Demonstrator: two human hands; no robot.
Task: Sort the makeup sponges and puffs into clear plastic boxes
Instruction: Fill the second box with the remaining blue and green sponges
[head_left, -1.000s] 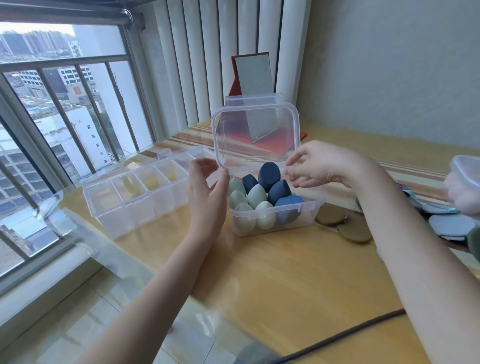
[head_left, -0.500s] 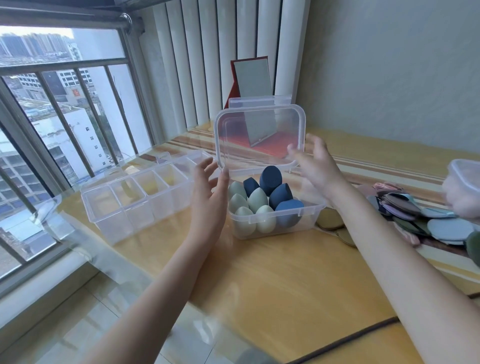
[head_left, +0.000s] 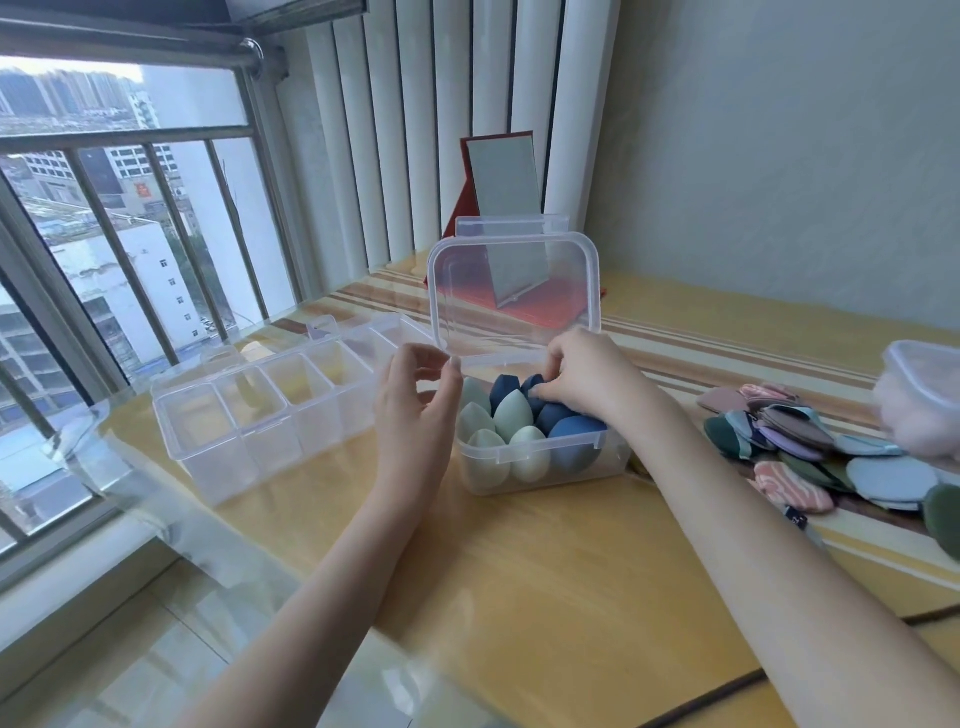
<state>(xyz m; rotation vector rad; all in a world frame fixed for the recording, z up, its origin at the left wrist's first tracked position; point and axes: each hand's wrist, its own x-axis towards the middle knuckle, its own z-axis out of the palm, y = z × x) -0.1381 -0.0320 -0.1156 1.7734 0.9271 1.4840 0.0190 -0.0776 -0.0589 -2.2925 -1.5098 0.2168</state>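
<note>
1. Since the view goes from near to far, the bare counter (head_left: 545, 587) comes first at lower centre, with both forearms reaching up from the bottom edge.
2. At centre frame the left hand (head_left: 415, 410) stands just beside the left wall of the small clear box (head_left: 545, 467); its fingers are loosely curled and hold nothing that I can see.
3. The right hand (head_left: 587, 374) reaches into this box from above, and its grip is closed with curled fingers on a dark blue sponge (head_left: 535, 387) at the back row.
4. The box holds about nine egg-shaped sponges: five pale green sponges (head_left: 511, 415) on the left side and four dark blue on the right. Its lid (head_left: 514, 291) stands upright, not yet closed.
5. At centre left the long divided box (head_left: 260, 421) has five compartments, and it looks empty so far.
6. At the right edge a pile of flat puffs (head_left: 810, 441) lies on the counter; I cannot count them exactly, well over ten.
7. My judgement: the sponges are nearly finished, but the puffs are all left to sort.
</note>
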